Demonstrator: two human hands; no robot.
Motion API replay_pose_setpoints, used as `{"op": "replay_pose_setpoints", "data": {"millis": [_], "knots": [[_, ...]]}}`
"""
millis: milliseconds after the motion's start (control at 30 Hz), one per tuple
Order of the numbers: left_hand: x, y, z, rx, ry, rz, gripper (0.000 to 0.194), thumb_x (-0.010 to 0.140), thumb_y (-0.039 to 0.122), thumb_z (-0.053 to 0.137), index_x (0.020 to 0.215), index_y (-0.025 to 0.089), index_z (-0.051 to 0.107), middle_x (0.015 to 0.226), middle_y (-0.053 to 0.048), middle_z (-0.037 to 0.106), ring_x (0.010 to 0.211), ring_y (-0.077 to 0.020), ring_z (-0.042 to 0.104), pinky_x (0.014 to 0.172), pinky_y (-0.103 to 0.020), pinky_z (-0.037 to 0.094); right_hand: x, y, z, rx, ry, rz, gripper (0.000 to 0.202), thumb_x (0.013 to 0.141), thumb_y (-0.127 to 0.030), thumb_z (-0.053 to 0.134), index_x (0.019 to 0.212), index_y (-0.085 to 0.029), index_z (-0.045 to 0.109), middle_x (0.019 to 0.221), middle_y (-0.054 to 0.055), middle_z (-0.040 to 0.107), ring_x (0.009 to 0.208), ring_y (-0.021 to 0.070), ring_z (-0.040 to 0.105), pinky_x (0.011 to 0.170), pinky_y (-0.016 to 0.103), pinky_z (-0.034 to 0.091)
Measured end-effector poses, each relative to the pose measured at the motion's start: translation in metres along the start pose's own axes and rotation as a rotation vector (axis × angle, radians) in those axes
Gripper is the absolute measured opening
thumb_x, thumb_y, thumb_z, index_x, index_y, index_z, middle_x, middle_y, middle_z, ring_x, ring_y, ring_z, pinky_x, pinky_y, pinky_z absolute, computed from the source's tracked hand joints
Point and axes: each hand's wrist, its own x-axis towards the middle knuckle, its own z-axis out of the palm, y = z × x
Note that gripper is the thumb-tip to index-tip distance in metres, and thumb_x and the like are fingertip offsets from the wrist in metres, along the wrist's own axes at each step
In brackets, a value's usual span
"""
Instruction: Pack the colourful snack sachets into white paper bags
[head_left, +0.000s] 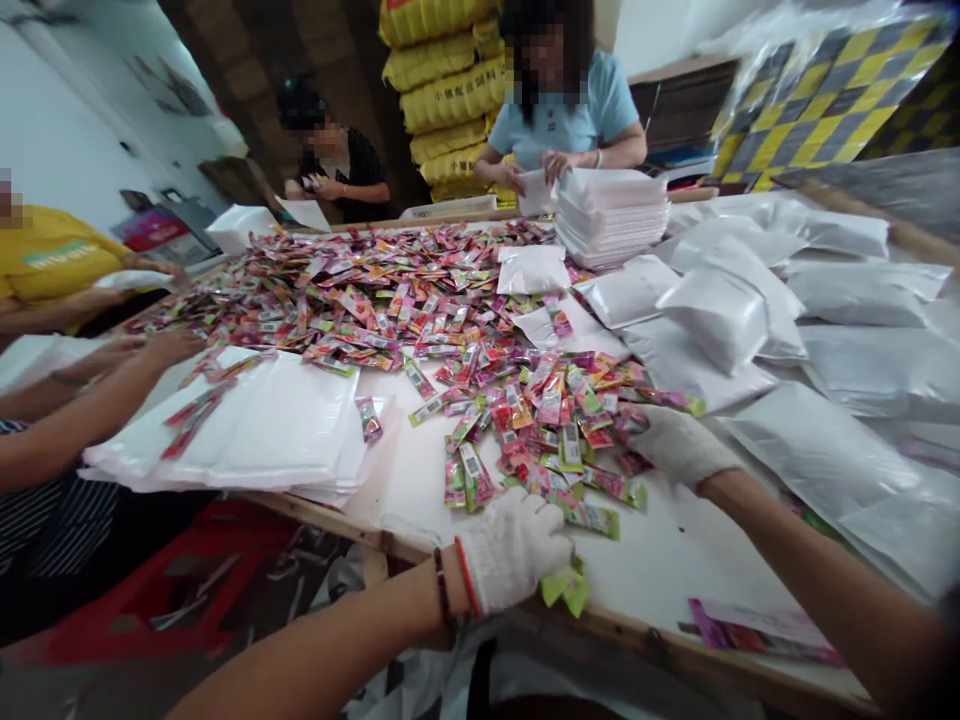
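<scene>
Both gloved hands lay on the near heap of sachets [555,420] at lower centre. The left hand [514,545] curled over sachets at the worktop [660,560] edge; the right hand [675,445] lay flat, fingers spread, along the heap's right side, which stretched away up-frame.

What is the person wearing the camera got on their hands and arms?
Both hands wear white knitted work gloves: the left hand and the right hand. The left glove has a red-edged cuff, and beside it on the wrist sit a thin red band and a dark beaded bracelet. Both forearms are bare, with no sleeves in view.
</scene>
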Motion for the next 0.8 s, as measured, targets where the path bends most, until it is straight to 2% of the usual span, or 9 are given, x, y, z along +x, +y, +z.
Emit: {"op": "replay_pose_setpoints", "data": {"millis": [67, 133, 233, 333, 433, 500, 567, 700, 800], "knots": [[-0.011, 0.003, -0.002, -0.022, 0.048, -0.002, 0.008, 0.088, 0.023, 0.043, 0.085, 0.019, 0.050, 0.093, -0.005, 0.056, 0.087, -0.0204, 0.054, 0.079, -0.040, 0.044, -0.008, 0.007, -0.007, 0.046, 0.018, -0.067, 0.014, 0.076, -0.027, 0.050, 0.075, -0.019, 0.061, 0.075, 0.006, 0.067, 0.068, 0.0193, 0.060, 0.062, 0.027, 0.041], [-0.026, -0.001, -0.005, -0.083, 0.081, -0.067, 0.011, 0.090, 0.023, 0.040, 0.091, 0.019, 0.050, 0.092, -0.005, 0.058, 0.088, -0.0188, 0.054, 0.082, -0.038, 0.044, -0.022, 0.016, -0.017, 0.051, 0.133, -0.105, 0.014, 0.075, -0.023, 0.050, 0.079, -0.018, 0.062, 0.083, 0.009, 0.067, 0.075, 0.0216, 0.060, 0.066, 0.028, 0.042], [-0.041, -0.022, -0.011, -0.179, 0.163, -0.169, 0.021, 0.088, 0.020, 0.040, 0.107, 0.017, 0.049, 0.100, -0.008, 0.060, 0.090, -0.0190, 0.056, 0.080, -0.034, 0.046, -0.043, 0.023, -0.030, 0.093, 0.258, -0.192, 0.025, 0.077, -0.020, 0.047, 0.096, -0.014, 0.061, 0.092, 0.013, 0.066, 0.077, 0.0228, 0.061, 0.068, 0.030, 0.043], [-0.032, -0.051, -0.016, -0.213, 0.236, -0.176, 0.042, 0.082, 0.020, 0.046, 0.124, 0.014, 0.041, 0.114, -0.013, 0.057, 0.101, -0.0216, 0.054, 0.086, -0.034, 0.045, -0.050, 0.022, -0.029, 0.040, 0.169, -0.331, 0.027, 0.078, -0.021, 0.048, 0.101, -0.014, 0.061, 0.086, 0.011, 0.067, 0.071, 0.0205, 0.060, 0.068, 0.030, 0.043], [-0.005, -0.074, -0.018, -0.151, 0.107, -0.102, 0.041, 0.078, 0.024, 0.051, 0.118, 0.016, 0.047, 0.106, -0.011, 0.059, 0.092, -0.0217, 0.057, 0.079, -0.034, 0.046, -0.044, 0.018, -0.017, -0.098, 0.043, -0.433, 0.025, 0.079, -0.020, 0.049, 0.099, -0.017, 0.064, 0.085, 0.009, 0.067, 0.074, 0.0200, 0.060, 0.069, 0.030, 0.041], [0.011, -0.080, -0.017, -0.067, -0.009, -0.073, 0.026, 0.078, 0.024, 0.051, 0.103, 0.018, 0.055, 0.092, -0.008, 0.060, 0.080, -0.0202, 0.057, 0.071, -0.033, 0.046, -0.039, 0.017, -0.009, -0.173, -0.030, -0.412, 0.022, 0.079, -0.018, 0.048, 0.092, -0.018, 0.065, 0.081, 0.008, 0.067, 0.072, 0.0192, 0.060, 0.066, 0.029, 0.039], [0.016, -0.081, -0.016, 0.007, -0.044, -0.070, 0.017, 0.079, 0.020, 0.047, 0.092, 0.018, 0.058, 0.085, -0.007, 0.058, 0.075, -0.0193, 0.055, 0.068, -0.033, 0.045, -0.038, 0.021, -0.006, -0.232, -0.072, -0.364, 0.018, 0.077, -0.018, 0.049, 0.084, -0.018, 0.065, 0.079, 0.008, 0.066, 0.070, 0.0190, 0.058, 0.064, 0.029, 0.038], [-0.003, -0.075, -0.016, -0.042, 0.063, -0.135, 0.011, 0.076, 0.018, 0.049, 0.083, 0.017, 0.058, 0.091, -0.008, 0.058, 0.081, -0.0219, 0.054, 0.074, -0.037, 0.044, -0.045, 0.032, -0.010, -0.181, -0.038, -0.349, 0.014, 0.073, -0.017, 0.049, 0.076, -0.018, 0.062, 0.081, 0.008, 0.065, 0.070, 0.0188, 0.057, 0.064, 0.030, 0.038], [-0.019, -0.081, -0.022, -0.334, 0.226, -0.372, 0.023, 0.072, 0.016, 0.052, 0.094, 0.016, 0.057, 0.097, -0.008, 0.061, 0.088, -0.0222, 0.056, 0.080, -0.036, 0.045, -0.044, 0.021, -0.016, 0.120, 0.071, -0.235, 0.009, 0.074, -0.023, 0.049, 0.077, -0.019, 0.057, 0.070, 0.004, 0.062, 0.061, 0.0168, 0.056, 0.058, 0.028, 0.042]]}}
